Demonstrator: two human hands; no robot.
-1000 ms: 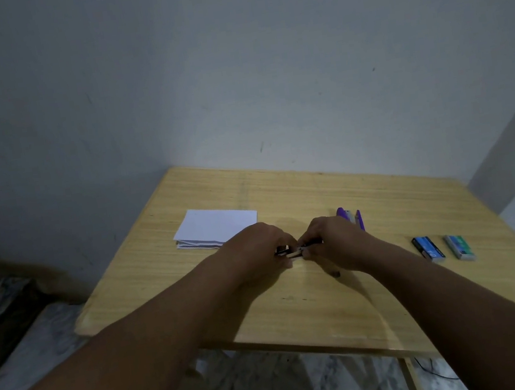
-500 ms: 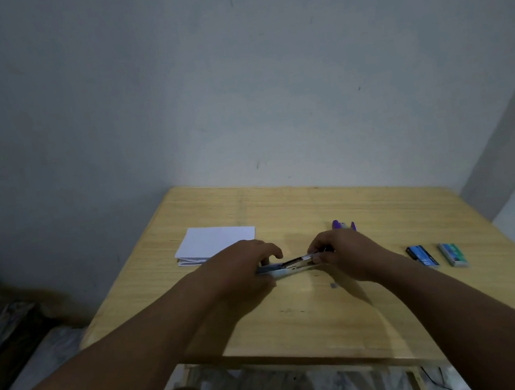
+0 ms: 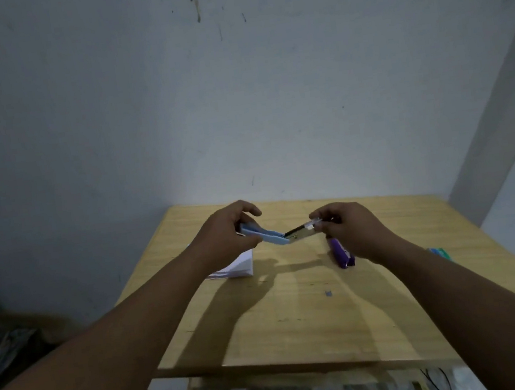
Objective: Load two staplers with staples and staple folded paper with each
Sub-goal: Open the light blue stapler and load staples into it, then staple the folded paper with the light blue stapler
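While my forearms reach in from the bottom corners, the near half of the pale wooden table (image 3: 300, 330) is bare apart from a small blue-grey speck (image 3: 328, 293) on the top and the shadows of my arms. Further in, both hands are raised above the tabletop, apart but joined by the light blue plastic stapler (image 3: 266, 237). My left hand (image 3: 225, 231) is closed around the blue body of it, thumb underneath, index finger lifted off the top. My right hand (image 3: 349, 227) pinches the far end of the stapler's silver metal staple rail (image 3: 302, 231), which sticks out of the blue body toward the right; fingertips closed on a pale end piece, can't tell what that piece is. Stapler is tilted, blue end lower-centre, not touching the table. Under my right hand, the dark purple plastic stapler (image 3: 340, 254) lies flat on the table, partly covered by my wrist. Under my left wrist, the folded white paper stack (image 3: 239, 267) sits on the table, mostly hidden by the arm. At the right table edge, a small teal-green staple box (image 3: 441, 252) peeks out past my right forearm; only part of it shows. Behind everything, a plain grey wall (image 3: 237, 99) with dark marks near the top.
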